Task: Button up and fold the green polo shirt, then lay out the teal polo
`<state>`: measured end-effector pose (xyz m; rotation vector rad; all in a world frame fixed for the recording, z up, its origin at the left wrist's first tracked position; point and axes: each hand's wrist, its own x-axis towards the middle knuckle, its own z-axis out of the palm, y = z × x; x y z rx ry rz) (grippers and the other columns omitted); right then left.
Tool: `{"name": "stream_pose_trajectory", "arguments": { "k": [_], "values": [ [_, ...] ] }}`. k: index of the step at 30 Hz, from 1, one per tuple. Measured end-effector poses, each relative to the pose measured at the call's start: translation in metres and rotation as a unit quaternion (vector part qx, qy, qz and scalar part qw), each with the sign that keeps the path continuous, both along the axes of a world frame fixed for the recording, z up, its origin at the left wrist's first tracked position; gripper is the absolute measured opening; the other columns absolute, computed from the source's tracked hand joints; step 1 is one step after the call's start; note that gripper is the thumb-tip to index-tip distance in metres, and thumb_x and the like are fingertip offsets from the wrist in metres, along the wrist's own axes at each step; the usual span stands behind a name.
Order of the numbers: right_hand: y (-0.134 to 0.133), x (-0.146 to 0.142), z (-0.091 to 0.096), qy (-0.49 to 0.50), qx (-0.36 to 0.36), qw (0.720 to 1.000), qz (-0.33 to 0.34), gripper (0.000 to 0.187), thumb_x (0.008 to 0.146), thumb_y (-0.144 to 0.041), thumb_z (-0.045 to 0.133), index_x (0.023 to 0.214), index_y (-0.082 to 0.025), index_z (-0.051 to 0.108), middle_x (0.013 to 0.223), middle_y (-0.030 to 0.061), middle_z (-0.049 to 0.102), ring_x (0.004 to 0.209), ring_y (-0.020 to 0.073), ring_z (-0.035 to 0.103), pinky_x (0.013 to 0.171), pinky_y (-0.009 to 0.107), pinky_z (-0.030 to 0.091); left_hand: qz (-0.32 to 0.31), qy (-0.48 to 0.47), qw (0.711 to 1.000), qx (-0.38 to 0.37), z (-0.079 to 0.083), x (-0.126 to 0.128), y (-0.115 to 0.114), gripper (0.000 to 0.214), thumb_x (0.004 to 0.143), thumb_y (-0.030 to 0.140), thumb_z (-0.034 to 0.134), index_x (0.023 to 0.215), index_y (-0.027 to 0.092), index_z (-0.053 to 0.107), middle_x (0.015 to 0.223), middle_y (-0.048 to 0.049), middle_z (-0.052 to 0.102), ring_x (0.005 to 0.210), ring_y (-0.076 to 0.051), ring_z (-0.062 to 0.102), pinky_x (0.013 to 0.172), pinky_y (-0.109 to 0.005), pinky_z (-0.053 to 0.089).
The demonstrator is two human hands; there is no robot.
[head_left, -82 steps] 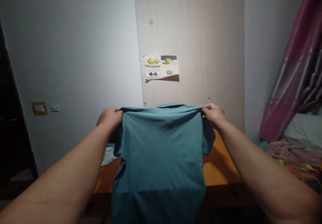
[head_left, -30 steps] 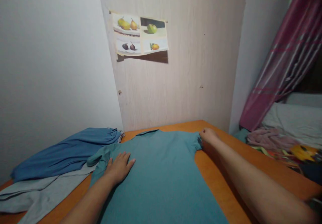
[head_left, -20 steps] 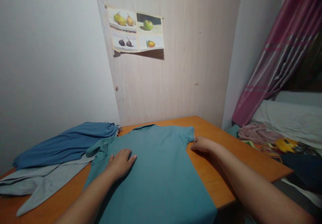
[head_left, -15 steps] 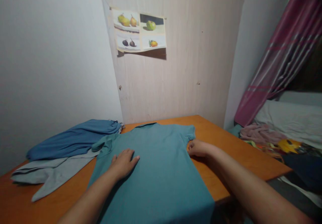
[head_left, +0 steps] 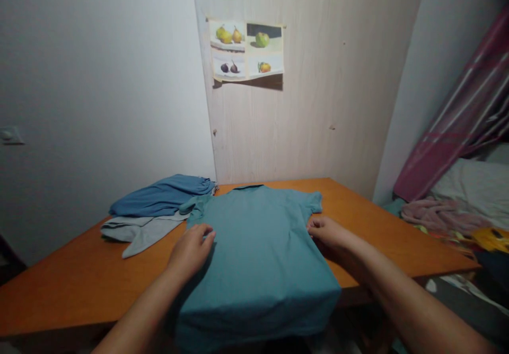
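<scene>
A teal short-sleeved shirt (head_left: 258,248) lies spread on the table, its dark-edged collar at the far end and its hem hanging over the near edge. My left hand (head_left: 193,248) rests at the shirt's left side below the sleeve, thumb and forefinger slightly apart, the other fingers partly hidden. At the opposite side, just under the right sleeve, my right hand (head_left: 326,232) pinches the shirt's edge with fingertips together. Small creases run from that spot across the cloth.
Blue folded clothing (head_left: 159,195) and a grey garment (head_left: 143,229) lie on the left of the orange wooden table (head_left: 63,285). Behind it is a wall with a fruit picture (head_left: 246,52). A pink curtain (head_left: 449,126) and heaped fabrics (head_left: 437,213) are at the right.
The view has shifted left, showing more table and the hanging hem. My left hand has moved from lying flat on the shirt to its left side. My right hand stays at the right edge.
</scene>
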<state>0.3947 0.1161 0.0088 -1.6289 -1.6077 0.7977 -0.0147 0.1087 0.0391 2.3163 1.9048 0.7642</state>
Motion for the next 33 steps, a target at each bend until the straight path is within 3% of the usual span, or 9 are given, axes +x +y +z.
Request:
{"name": "stream_pose_trajectory", "arguments": {
  "k": [6, 12, 17, 20, 23, 26, 29, 31, 33],
  "values": [
    [-0.061, 0.003, -0.005, -0.019, 0.14, 0.986, -0.083, 0.038, 0.087, -0.052, 0.053, 0.063, -0.022, 0.054, 0.057, 0.0005, 0.057, 0.057, 0.0151, 0.053, 0.054, 0.026, 0.038, -0.077, -0.011, 0.996, 0.044, -0.007, 0.02, -0.041, 0.034, 0.098, 0.04, 0.042, 0.102, 0.019, 0.069, 0.102, -0.0098, 0.071, 0.098, -0.025, 0.064, 0.087, -0.035, 0.046],
    [-0.134, -0.003, -0.024, -0.007, 0.034, 0.999, -0.019, 0.054, 0.093, -0.063, 0.044, 0.063, -0.021, 0.057, 0.058, 0.0039, 0.063, 0.054, 0.0163, 0.056, 0.052, 0.026, 0.037, -0.143, 0.015, 0.984, 0.108, -0.02, 0.059, -0.073, 0.03, 0.099, 0.038, 0.045, 0.106, 0.021, 0.068, 0.104, -0.0091, 0.07, 0.099, -0.025, 0.063, 0.088, -0.038, 0.046],
    [-0.153, -0.001, -0.042, -0.117, -0.008, 0.993, -0.035, 0.06, 0.088, -0.067, 0.052, 0.051, -0.02, 0.057, 0.052, 0.0052, 0.058, 0.051, 0.0145, 0.049, 0.053, 0.028, 0.031, -0.18, 0.056, 0.976, 0.109, -0.029, 0.091, -0.091, 0.029, 0.1, 0.036, 0.045, 0.113, 0.022, 0.067, 0.109, -0.0087, 0.069, 0.103, -0.025, 0.061, 0.091, -0.039, 0.045],
    [-0.154, -0.005, -0.054, -0.007, -0.043, 0.999, 0.002, 0.056, 0.081, -0.07, 0.058, 0.055, -0.02, 0.055, 0.052, 0.0012, 0.053, 0.051, 0.0128, 0.045, 0.053, 0.027, 0.029, -0.194, 0.072, 0.972, 0.107, -0.035, 0.106, -0.103, 0.03, 0.101, 0.037, 0.045, 0.116, 0.023, 0.065, 0.114, -0.0091, 0.068, 0.106, -0.025, 0.061, 0.092, -0.04, 0.045],
    [-0.155, -0.019, -0.059, 0.143, -0.033, 0.988, 0.05, 0.049, 0.07, -0.066, 0.069, 0.064, -0.019, 0.057, 0.057, -0.002, 0.054, 0.054, 0.0116, 0.044, 0.055, 0.026, 0.031, -0.219, 0.077, 0.965, 0.121, -0.042, 0.117, -0.12, 0.036, 0.098, 0.042, 0.05, 0.125, 0.022, 0.062, 0.127, -0.011, 0.065, 0.117, -0.027, 0.057, 0.1, -0.042, 0.043],
    [-0.158, -0.038, -0.05, 0.254, -0.019, 0.966, 0.052, 0.042, 0.066, -0.057, 0.074, 0.067, -0.02, 0.055, 0.054, -0.0057, 0.05, 0.052, 0.0102, 0.043, 0.053, 0.025, 0.033, -0.255, 0.086, 0.955, 0.122, -0.053, 0.128, -0.141, 0.061, 0.088, 0.057, 0.061, 0.137, 0.021, 0.055, 0.141, -0.0131, 0.058, 0.128, -0.031, 0.051, 0.109, -0.047, 0.037],
    [-0.161, -0.059, -0.027, 0.346, -0.041, 0.937, 0.019, 0.037, 0.072, -0.05, 0.072, 0.07, -0.022, 0.049, 0.05, -0.009, 0.043, 0.045, 0.0089, 0.04, 0.046, 0.022, 0.033, -0.285, 0.1, 0.946, 0.12, -0.065, 0.14, -0.158, 0.095, 0.073, 0.07, 0.071, 0.15, 0.022, 0.042, 0.153, -0.0148, 0.049, 0.138, -0.037, 0.042, 0.115, -0.055, 0.03],
    [-0.161, -0.071, -0.009, 0.397, -0.04, 0.917, 0.011, 0.033, 0.076, -0.046, 0.071, 0.072, -0.022, 0.047, 0.051, -0.0091, 0.044, 0.042, 0.0083, 0.04, 0.042, 0.02, 0.034, -0.268, 0.091, 0.949, 0.137, -0.07, 0.147, -0.163, 0.093, 0.076, 0.059, 0.072, 0.153, 0.021, 0.038, 0.155, -0.0151, 0.047, 0.141, -0.037, 0.039, 0.117, -0.056, 0.026],
    [-0.161, -0.078, 0.005, 0.439, -0.031, 0.898, 0.021, 0.03, 0.081, -0.043, 0.069, 0.074, -0.021, 0.05, 0.055, -0.0064, 0.051, 0.045, 0.0083, 0.048, 0.044, 0.019, 0.04, -0.223, 0.053, 0.962, 0.149, -0.066, 0.15, -0.161, 0.065, 0.084, 0.037, 0.064, 0.146, 0.02, 0.048, 0.145, -0.0148, 0.057, 0.135, -0.034, 0.047, 0.113, -0.053, 0.03]
  ]
}}
